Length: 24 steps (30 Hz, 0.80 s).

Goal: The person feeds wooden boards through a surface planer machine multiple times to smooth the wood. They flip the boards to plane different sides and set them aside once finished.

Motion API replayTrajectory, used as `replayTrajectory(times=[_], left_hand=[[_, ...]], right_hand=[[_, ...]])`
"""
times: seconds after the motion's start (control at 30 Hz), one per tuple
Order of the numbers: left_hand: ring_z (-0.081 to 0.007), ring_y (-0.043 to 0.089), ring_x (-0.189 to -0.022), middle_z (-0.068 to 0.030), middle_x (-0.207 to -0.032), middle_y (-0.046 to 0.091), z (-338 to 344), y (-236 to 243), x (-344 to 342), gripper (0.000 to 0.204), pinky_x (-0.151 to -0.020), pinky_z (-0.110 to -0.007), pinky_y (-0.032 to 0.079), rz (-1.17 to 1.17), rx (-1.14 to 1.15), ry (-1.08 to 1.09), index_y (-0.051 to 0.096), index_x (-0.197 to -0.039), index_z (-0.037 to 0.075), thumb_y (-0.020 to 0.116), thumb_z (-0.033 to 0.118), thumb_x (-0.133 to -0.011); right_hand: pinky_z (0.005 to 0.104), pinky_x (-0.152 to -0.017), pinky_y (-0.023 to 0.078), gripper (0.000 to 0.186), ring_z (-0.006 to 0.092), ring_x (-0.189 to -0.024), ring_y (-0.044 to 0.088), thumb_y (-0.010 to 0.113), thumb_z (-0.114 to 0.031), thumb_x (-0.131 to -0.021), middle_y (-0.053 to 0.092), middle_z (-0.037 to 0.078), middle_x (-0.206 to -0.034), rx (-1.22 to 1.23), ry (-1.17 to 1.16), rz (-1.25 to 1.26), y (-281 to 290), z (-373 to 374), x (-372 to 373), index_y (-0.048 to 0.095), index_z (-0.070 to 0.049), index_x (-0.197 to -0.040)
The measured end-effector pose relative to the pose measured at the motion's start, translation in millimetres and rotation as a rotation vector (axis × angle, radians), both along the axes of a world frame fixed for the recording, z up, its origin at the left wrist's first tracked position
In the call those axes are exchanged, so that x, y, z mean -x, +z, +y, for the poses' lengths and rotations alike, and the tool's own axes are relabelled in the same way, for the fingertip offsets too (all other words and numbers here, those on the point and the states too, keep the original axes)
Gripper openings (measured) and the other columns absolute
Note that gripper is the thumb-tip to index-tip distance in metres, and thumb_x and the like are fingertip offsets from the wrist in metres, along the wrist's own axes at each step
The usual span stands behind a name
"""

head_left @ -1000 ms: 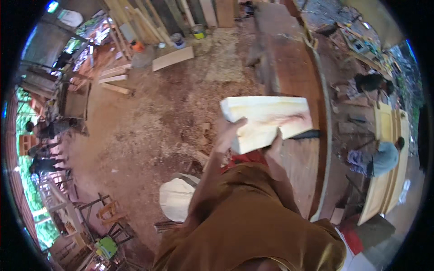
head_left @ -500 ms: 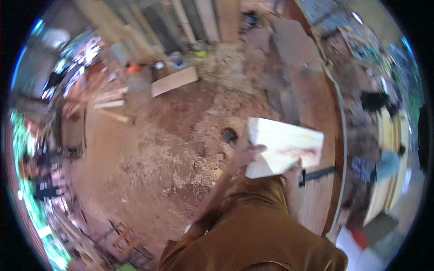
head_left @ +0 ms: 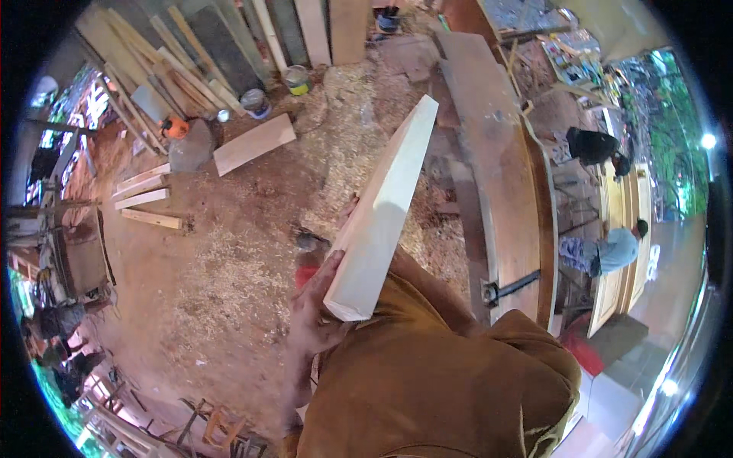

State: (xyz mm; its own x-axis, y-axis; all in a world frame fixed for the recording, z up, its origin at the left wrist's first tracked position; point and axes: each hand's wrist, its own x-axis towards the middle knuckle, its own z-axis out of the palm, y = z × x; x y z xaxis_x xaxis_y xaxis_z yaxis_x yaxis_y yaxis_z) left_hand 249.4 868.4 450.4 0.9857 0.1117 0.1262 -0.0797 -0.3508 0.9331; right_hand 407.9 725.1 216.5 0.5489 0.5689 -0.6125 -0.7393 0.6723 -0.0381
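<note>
A pale wooden beam is held up in front of me, slanting from near my waist toward the far right. My left hand grips its near end, with fingers along the left side. My right forearm passes behind the beam; a few fingertips of my right hand show at the beam's left edge, while the rest of that hand is hidden. Below and left of the beam, a small dark object and something red are partly covered.
To the right stands a long wooden bench with a black bar-shaped tool on it. A loose board and short wood pieces lie on the shaving-strewn floor. Planks lean behind buckets. Two people work at far right.
The beam has swung from lying crosswise on my right to pointing away from me, further left. My left hand has moved to its near end, and my right hand has gone behind it.
</note>
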Motion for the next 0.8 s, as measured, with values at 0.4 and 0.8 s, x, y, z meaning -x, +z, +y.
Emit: replayTrajectory(times=[0.4,0.8], left_hand=[[-0.0292,0.059,-0.129,-0.0194,-0.136,0.060,259.0,-71.1,-34.2,0.087,-0.108,-0.043,0.049,0.205,0.380,0.347,0.039,-0.149,-0.002,0.085,0.001,-0.076],[-0.0296,0.059,-0.124,-0.0169,-0.136,0.057,500.9,-200.6,-71.0,0.093,-0.105,-0.043,0.051,0.480,0.741,0.848,0.030,-0.158,0.002,0.076,-0.001,-0.078]], right_hand=[[0.0575,-0.115,0.045,0.076,0.0397,-0.134,0.056,0.046,-0.066,-0.104,0.057,0.018,-0.151,0.006,-0.013,-0.109,-77.1,232.3,-18.7,0.047,-0.010,-0.156],[0.0575,-0.122,0.038,0.071,0.0397,-0.140,0.052,0.049,-0.057,-0.107,0.053,0.021,-0.154,0.329,0.143,0.307,-139.9,436.9,-23.0,0.045,-0.004,-0.154]])
